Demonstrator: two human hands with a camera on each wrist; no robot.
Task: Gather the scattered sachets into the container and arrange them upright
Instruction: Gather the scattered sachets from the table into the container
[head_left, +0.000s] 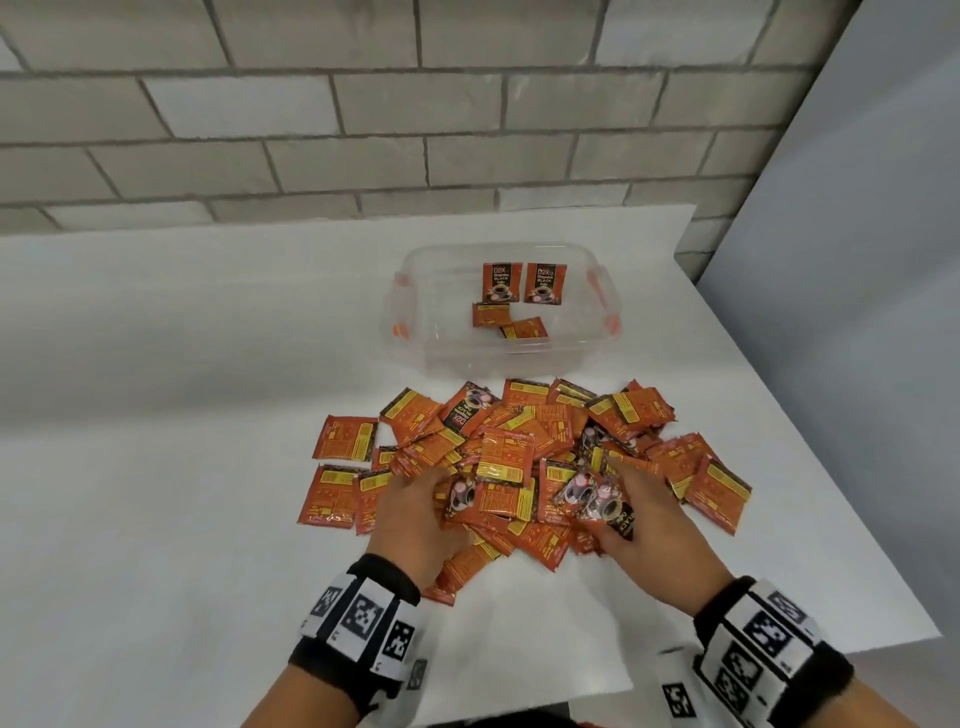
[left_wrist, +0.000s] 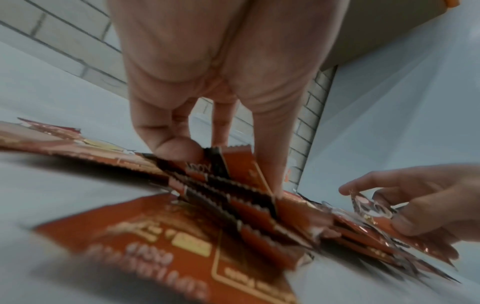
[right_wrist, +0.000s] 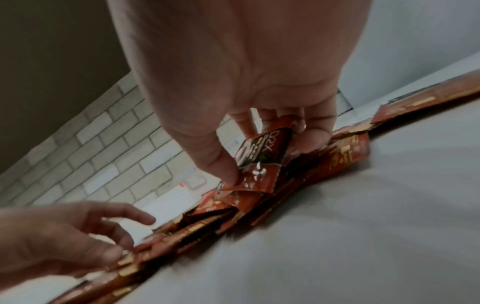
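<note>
on the white table (head_left: 156, 415), seen from the head camera, a heap of orange sachets (head_left: 519, 452) lies just in front of a clear plastic container (head_left: 498, 353) with orange clips. four sachets are inside it: two stand against the far wall showing "d2x" and "black" over a coffee cup picture, two lie flat on the floor. the left hand (head_left: 415, 525) and right hand (head_left: 649, 525) both rest in the near part of the heap, each wrist wearing a band with black-and-white markers.

from the left wrist camera, blurred, the left hand (left_wrist: 221, 82) has its fingers (left_wrist: 179, 148) curled down onto a fanned bunch of sachets; whether they grip it is unclear. print on the nearest sachet is unreadable.

from the right wrist camera, the right hand (right_wrist: 246, 82) pinches a sachet (right_wrist: 262, 156) reading "d2x" between thumb and fingers above the heap. the left hand (right_wrist: 64, 236) appears at lower left, fingers spread loosely over sachets.
</note>
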